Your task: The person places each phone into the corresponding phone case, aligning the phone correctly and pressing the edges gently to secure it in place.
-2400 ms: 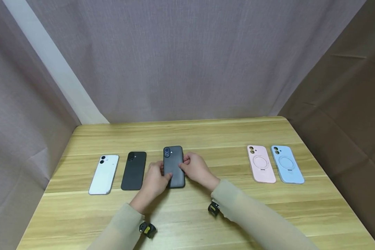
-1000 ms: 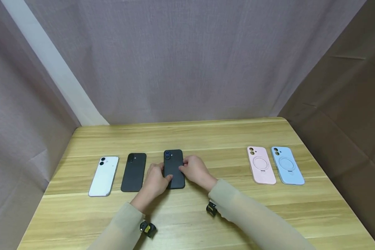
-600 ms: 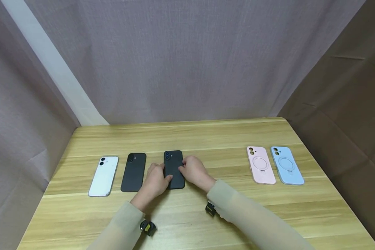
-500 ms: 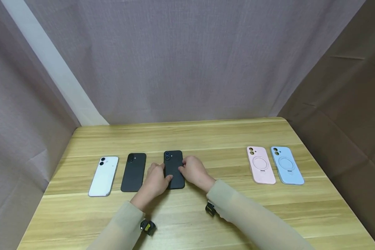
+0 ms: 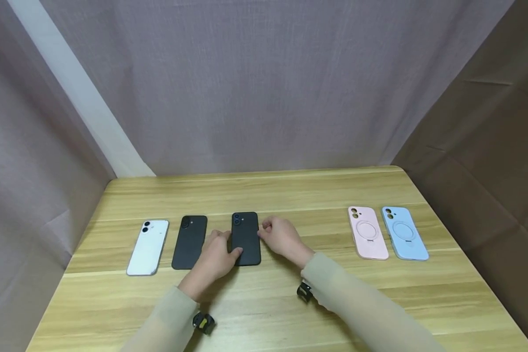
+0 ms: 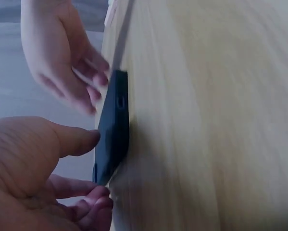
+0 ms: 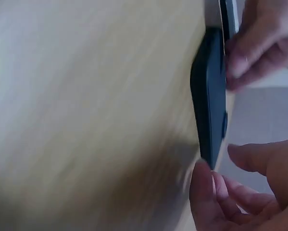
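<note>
A black phone lies back up near the middle of the table, two round lenses at its upper left corner. At its left side, my left hand holds it, thumb over the lower back and fingers along the edge; the left wrist view shows the thumb tip at the phone and a port in its end. By the right edge is my right hand, fingertips close to the side. In the right wrist view its thumb stands apart from the phone, with the fingers loosely bent.
Left of the hands lie another flat black phone and a white phone. On the right are a pink phone case and a blue one, each with a ring. Curtains surround the wooden table.
The phone's raised top end has come down flat onto the table. My right hand has let go of its right edge and shifted slightly right; the left hand stays at the left edge.
</note>
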{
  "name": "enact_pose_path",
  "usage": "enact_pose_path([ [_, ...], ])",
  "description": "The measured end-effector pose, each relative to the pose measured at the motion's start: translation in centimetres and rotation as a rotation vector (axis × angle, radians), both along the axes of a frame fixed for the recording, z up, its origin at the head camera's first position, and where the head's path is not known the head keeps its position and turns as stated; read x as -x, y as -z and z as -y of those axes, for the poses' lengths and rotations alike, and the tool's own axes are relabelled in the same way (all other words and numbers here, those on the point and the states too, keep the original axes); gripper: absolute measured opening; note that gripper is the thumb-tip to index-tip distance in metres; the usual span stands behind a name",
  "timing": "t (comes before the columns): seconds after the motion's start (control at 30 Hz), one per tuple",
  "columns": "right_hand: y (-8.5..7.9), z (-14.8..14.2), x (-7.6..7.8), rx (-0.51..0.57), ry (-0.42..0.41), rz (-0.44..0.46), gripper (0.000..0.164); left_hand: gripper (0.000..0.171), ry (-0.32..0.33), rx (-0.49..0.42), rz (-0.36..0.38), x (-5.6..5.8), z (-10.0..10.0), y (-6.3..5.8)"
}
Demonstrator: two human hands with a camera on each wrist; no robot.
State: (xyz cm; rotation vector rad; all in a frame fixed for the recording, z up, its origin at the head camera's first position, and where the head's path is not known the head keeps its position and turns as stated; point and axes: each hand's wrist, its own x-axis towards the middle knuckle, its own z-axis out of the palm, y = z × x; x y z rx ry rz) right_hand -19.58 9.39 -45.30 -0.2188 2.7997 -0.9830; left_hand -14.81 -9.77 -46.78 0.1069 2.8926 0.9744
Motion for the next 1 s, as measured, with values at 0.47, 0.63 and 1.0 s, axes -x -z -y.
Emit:
enact_pose_path([
  [0.47, -2.0, -12.8, 1.3, -0.092, 0.169, -0.070, 0.053, 0.086, -0.180, 0.234, -0.113, -0.1, 6.0, -0.7],
  [0.63, -2.4, -16.9, 1.1, -0.177, 0.216, -0.092, 0.066, 0.089, -0.212, 0.268, -0.101, 0.0, 7.0, -0.5],
  [1.0, -1.6, -20.5, 0.6, -0.323, 0.298, -0.074, 0.073, 0.088, -0.212, 0.305, -0.047, -0.1, 7.9, -0.3],
])
